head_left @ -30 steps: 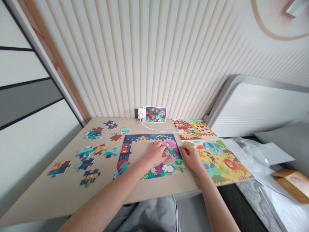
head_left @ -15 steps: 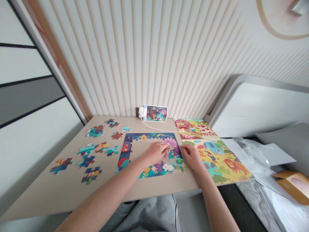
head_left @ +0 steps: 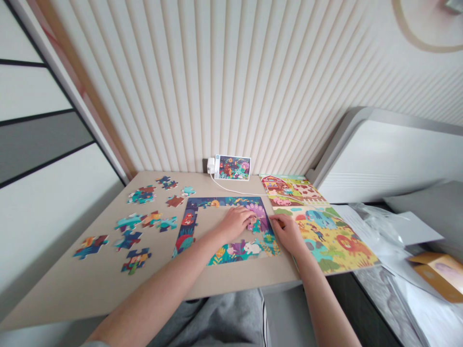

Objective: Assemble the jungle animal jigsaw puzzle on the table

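A partly assembled jigsaw puzzle [head_left: 187, 219] lies on the table, its dark, colourful border framing a bare middle. My left hand [head_left: 236, 224] reaches over that middle, fingers bent down at the inner right side. Under its fingertips is a teal and purple puzzle piece [head_left: 256, 225], partly hidden and against the purple part of the border. Just outside the puzzle's right edge, my right hand [head_left: 288, 232] rests with curled fingers, its fingertips close to or touching the border. Nothing shows in it.
Several loose puzzle pieces [head_left: 132, 239] lie to the left. A picture card [head_left: 234, 167] leans on the wall beside a white charger [head_left: 211, 166], whose cable crosses the table. A farm puzzle [head_left: 294, 191] and an animal puzzle [head_left: 336, 236] lie on the right.
The teal and purple piece now sits closer against the right border, and the gap there has narrowed. My left hand shifted only slightly; my right hand stayed by the edge.
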`<state>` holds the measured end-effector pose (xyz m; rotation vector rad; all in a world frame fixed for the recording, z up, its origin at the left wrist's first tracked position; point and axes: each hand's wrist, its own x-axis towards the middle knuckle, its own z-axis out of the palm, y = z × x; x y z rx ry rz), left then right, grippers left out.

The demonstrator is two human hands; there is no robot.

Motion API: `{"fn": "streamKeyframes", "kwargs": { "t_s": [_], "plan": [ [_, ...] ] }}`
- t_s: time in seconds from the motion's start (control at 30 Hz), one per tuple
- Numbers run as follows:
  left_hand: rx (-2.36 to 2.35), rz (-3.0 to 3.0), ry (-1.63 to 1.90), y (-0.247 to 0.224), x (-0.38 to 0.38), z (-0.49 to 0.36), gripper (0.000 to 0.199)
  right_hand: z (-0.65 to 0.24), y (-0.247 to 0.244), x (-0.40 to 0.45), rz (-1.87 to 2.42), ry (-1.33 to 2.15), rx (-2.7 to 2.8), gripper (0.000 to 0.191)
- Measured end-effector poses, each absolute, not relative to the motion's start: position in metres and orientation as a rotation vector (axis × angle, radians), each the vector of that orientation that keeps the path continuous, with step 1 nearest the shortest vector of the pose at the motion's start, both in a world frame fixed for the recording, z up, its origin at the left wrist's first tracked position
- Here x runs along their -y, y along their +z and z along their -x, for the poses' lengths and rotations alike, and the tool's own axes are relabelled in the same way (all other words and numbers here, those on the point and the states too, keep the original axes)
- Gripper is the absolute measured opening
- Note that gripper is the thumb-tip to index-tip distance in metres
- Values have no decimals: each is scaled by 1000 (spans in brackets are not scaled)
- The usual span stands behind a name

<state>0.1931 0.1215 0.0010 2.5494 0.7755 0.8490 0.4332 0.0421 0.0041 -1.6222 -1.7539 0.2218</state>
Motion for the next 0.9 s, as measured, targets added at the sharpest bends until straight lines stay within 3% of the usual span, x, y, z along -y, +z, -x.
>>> {"fn": "streamKeyframes", "kwargs": {
  "t_s": [0.3, 0.77, 0.9],
  "plan": [
    [-710, -2316, 885, -1, -122, -194, 22, -434, 3, -42, 1623, 213, 1765, 21],
    [-897, -2520, 893, 7, -111, -191, 19, -434, 3, -43, 1621, 208, 1760, 22],
    [-1081, -2726, 729, 15, -89, -190, 40, -434, 3, -42, 1615, 204, 1769, 22]
  ]
}}
